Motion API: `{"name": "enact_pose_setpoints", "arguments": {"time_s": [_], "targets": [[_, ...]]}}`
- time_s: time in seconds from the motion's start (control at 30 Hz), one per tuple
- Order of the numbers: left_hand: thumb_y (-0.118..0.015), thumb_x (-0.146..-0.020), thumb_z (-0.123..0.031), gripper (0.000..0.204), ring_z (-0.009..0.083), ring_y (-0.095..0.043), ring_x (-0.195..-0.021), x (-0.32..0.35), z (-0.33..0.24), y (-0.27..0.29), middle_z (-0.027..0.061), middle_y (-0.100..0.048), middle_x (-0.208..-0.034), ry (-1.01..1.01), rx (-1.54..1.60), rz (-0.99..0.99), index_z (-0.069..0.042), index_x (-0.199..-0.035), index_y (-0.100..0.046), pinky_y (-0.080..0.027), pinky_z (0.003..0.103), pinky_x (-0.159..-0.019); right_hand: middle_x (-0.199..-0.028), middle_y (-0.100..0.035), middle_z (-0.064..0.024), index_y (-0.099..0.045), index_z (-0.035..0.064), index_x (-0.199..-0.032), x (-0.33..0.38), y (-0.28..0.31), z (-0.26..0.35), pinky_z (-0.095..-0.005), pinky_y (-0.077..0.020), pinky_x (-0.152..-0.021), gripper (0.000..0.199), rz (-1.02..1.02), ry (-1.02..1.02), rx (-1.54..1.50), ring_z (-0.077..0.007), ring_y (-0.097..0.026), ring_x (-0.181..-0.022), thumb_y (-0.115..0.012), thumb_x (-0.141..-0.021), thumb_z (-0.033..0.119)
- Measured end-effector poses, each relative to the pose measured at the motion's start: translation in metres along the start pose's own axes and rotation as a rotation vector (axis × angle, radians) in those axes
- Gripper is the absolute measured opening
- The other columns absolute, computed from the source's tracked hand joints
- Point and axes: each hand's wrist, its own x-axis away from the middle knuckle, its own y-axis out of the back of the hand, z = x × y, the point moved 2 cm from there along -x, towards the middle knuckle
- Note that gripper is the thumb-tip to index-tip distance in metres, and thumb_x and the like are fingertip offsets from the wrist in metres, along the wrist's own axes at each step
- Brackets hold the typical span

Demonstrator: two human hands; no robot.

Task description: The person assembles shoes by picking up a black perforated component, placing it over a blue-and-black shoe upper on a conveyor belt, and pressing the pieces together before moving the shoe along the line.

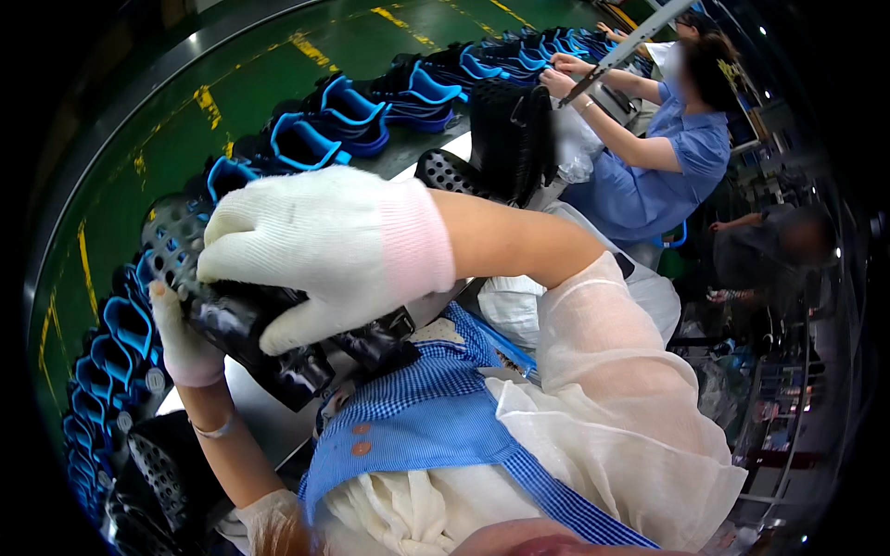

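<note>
A glossy black moulded piece (pixel 243 324) is between my two hands, with a grey-black part full of round holes (pixel 171 243) at its far left end. My right hand (pixel 311 246), in a white knit glove with a pink cuff, is closed over the top of it. At its near left side my left hand (pixel 192 350), gloved too, grips it; most of those fingers are hidden behind the piece. Rows of black shoes with bright blue linings (pixel 301 144) curve round beyond my hands and down the left.
Black perforated pieces lie at the lower left (pixel 158 477) and beside a tall black piece (pixel 510 130) at the far side. A co-worker in blue (pixel 649 167) reaches toward the shoes at right. A metal bar (pixel 630 46) slants near them. Green floor with yellow marks (pixel 209 107) lies beyond.
</note>
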Motion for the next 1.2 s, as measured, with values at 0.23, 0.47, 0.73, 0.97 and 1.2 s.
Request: {"name": "enact_pose_setpoints", "arguments": {"time_s": [0.23,0.47,0.73,0.97,1.2], "targets": [[-0.035,-0.100,-0.032,0.055,0.0238,-0.050,-0.119,-0.026,0.000,-0.059,0.0170,-0.047,-0.130,-0.195,-0.279,0.061,0.004,-0.140,-0.027,-0.039,0.036,-0.103,-0.089,-0.061,-0.0183,-0.058,0.0006,-0.101,0.011,-0.021,-0.035,-0.0399,-0.0530,-0.068,0.050,0.143,-0.422,0.141,-0.0332,-0.064,-0.080,-0.067,-0.077,0.044],[-0.037,-0.102,-0.027,0.047,0.0238,-0.055,-0.111,-0.050,0.007,-0.048,0.0154,-0.055,-0.120,-0.188,-0.448,0.052,0.004,-0.137,-0.034,-0.040,0.037,-0.101,-0.059,-0.060,-0.0125,-0.059,0.0023,-0.069,0.002,-0.017,-0.063,-0.0382,-0.0523,-0.055,0.043,0.097,-0.415,0.372,-0.0302,-0.063,-0.056,-0.061,-0.079,0.045],[-0.061,-0.089,-0.026,0.057,0.0207,-0.058,-0.104,-0.080,0.016,0.014,0.0137,-0.058,-0.120,0.330,-0.895,0.020,0.000,-0.137,-0.043,-0.049,0.033,-0.090,-0.066,-0.062,-0.0149,-0.066,0.0045,-0.078,0.012,-0.015,-0.110,-0.0395,-0.0516,-0.060,0.044,0.243,-0.589,0.432,-0.0319,-0.064,-0.065,-0.057,-0.083,0.048],[-0.064,-0.082,-0.028,0.043,0.0313,-0.059,-0.100,-0.092,0.048,0.074,0.0167,-0.060,-0.106,-0.062,-1.466,0.059,-0.003,-0.116,-0.060,-0.046,0.036,-0.091,-0.057,-0.056,-0.0142,-0.065,0.0008,-0.072,0.010,-0.040,-0.134,-0.0354,-0.0456,-0.052,0.039,0.307,-0.697,0.243,-0.0270,-0.055,-0.050,-0.064,-0.079,0.040],[-0.062,-0.082,-0.024,0.031,0.0331,-0.060,-0.095,-0.073,0.055,0.091,0.0149,-0.063,-0.102,-0.242,-1.454,-0.068,-0.007,-0.107,-0.066,-0.048,0.038,-0.086,-0.061,-0.059,-0.0190,-0.067,-0.0029,-0.073,-0.050,-0.082,-0.167,-0.0362,-0.0495,-0.061,0.049,0.695,-0.628,0.282,-0.0302,-0.059,-0.059,-0.059,-0.078,0.045]]}}
